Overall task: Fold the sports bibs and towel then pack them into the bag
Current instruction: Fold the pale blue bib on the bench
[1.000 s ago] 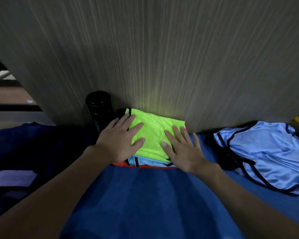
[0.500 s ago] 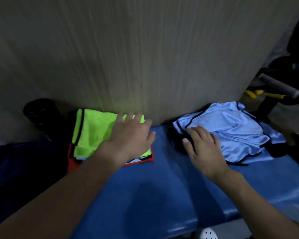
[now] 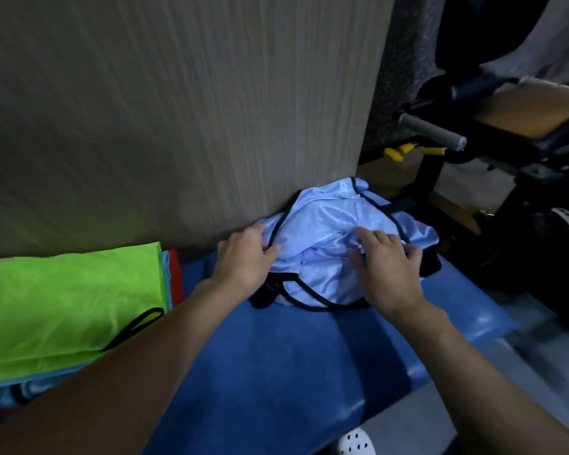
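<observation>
A crumpled light-blue sports bib (image 3: 326, 224) with black trim lies on the blue padded bench (image 3: 276, 372) against the wall. My left hand (image 3: 243, 261) pinches its black-trimmed left edge. My right hand (image 3: 388, 267) grips a bunch of the cloth on its right side. To the left sits a stack of folded bibs: a neon-green bib (image 3: 63, 307) on top, with light-blue and red layers showing at its edges. No bag is in view.
A grey wood-grain panel (image 3: 178, 110) rises right behind the bench. Black exercise equipment with a grey handle (image 3: 431, 129) and yellow parts stands at the right. A white perforated shoe (image 3: 355, 443) shows below the bench's front edge.
Both hands left the green stack and moved right to the crumpled blue bib, where they now hold it. The view swung right; the black bottle is out of frame.
</observation>
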Demonstrator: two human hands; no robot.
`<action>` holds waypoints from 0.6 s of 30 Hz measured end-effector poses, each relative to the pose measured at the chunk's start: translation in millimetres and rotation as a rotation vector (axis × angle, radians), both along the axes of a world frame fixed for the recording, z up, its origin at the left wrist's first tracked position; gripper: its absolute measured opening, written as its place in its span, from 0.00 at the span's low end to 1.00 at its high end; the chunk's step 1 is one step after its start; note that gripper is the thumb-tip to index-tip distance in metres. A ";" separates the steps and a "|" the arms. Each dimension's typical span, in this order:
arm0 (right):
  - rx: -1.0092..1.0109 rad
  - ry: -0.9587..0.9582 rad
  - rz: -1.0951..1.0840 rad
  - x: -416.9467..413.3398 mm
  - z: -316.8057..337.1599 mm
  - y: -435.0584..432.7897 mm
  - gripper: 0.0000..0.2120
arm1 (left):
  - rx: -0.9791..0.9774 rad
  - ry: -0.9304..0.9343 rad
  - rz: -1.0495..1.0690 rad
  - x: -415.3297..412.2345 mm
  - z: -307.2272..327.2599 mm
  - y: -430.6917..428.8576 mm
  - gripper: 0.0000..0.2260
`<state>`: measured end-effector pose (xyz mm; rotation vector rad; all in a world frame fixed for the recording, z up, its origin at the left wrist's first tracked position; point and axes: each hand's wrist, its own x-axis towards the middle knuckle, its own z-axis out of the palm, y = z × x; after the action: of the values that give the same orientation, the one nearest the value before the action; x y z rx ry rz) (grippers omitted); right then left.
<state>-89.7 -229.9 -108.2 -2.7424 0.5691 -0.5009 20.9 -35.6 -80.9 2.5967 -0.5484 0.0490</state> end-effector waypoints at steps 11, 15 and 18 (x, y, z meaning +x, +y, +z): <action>0.119 -0.315 0.202 -28.5 20.3 17.9 0.04 | -0.061 -0.161 -0.313 -24.8 8.9 2.1 0.16; 0.147 -0.331 0.275 -50.1 23.4 32.3 0.02 | -0.226 -0.090 -0.447 -36.2 14.4 -15.3 0.11; 0.210 -0.330 0.207 -59.7 22.8 27.9 0.03 | -0.212 -0.061 -0.470 -46.2 18.9 -13.8 0.03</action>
<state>-149.4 -202.1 -85.3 -2.4143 0.2378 -0.7731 -25.2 -49.4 -62.0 2.2098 -1.0982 0.0289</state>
